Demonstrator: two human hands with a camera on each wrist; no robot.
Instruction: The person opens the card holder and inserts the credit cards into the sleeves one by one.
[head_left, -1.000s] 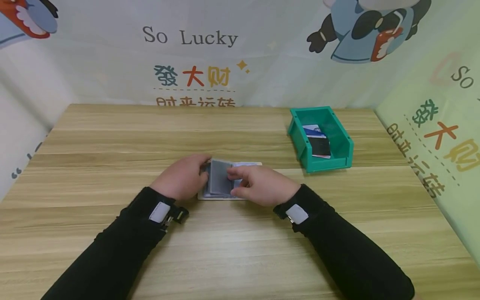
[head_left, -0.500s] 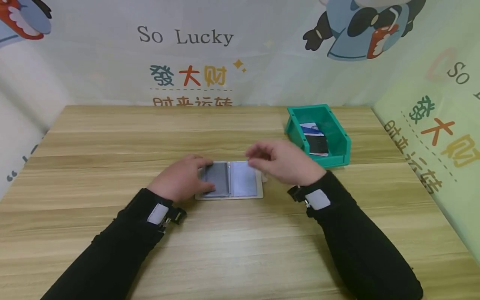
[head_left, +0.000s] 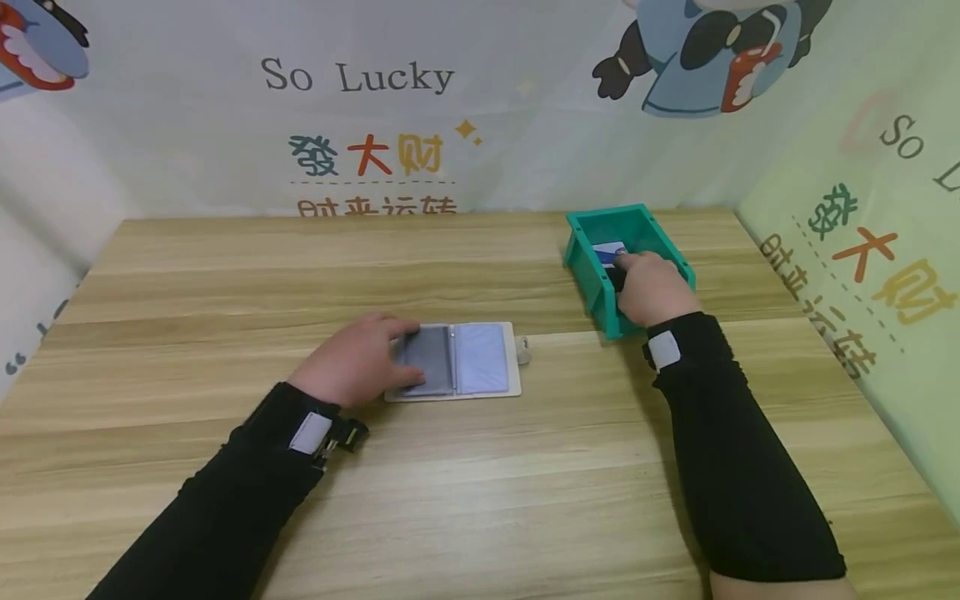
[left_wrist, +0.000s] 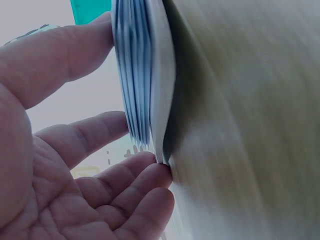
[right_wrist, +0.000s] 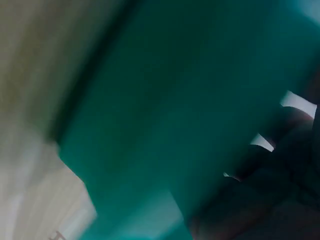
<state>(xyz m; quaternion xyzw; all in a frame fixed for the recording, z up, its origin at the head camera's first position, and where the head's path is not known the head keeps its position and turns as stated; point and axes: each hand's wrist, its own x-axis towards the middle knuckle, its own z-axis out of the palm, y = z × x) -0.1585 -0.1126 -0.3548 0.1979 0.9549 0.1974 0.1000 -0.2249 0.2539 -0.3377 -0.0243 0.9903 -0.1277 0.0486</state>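
An open card holder (head_left: 482, 358) with clear plastic sleeves and a pale cover lies on the wooden table. My left hand (head_left: 354, 360) rests on its left side, thumb and index finger spread across the sleeves. In the left wrist view, the stacked sleeve edges (left_wrist: 132, 75) show side-on, with the other fingers at the cover's edge. My right hand (head_left: 654, 287) reaches down into a green bin (head_left: 592, 287), its fingers over the cards (head_left: 609, 252). The bin's wall fills much of the blurred right wrist view, the fingers dark beside it; I cannot tell whether they grip a card.
The card holder's closing tab (head_left: 523, 350) sticks out on its right. Behind the wooden table (head_left: 480, 492) hangs a printed backdrop (head_left: 525, 150), with a matching wall sheet on the right. The bin stands near the table's back right.
My right hand has left the sleeves, moved right and gone into the green bin. The sleeves it was turning now lie flat to the left, under my left hand, which has stayed there.
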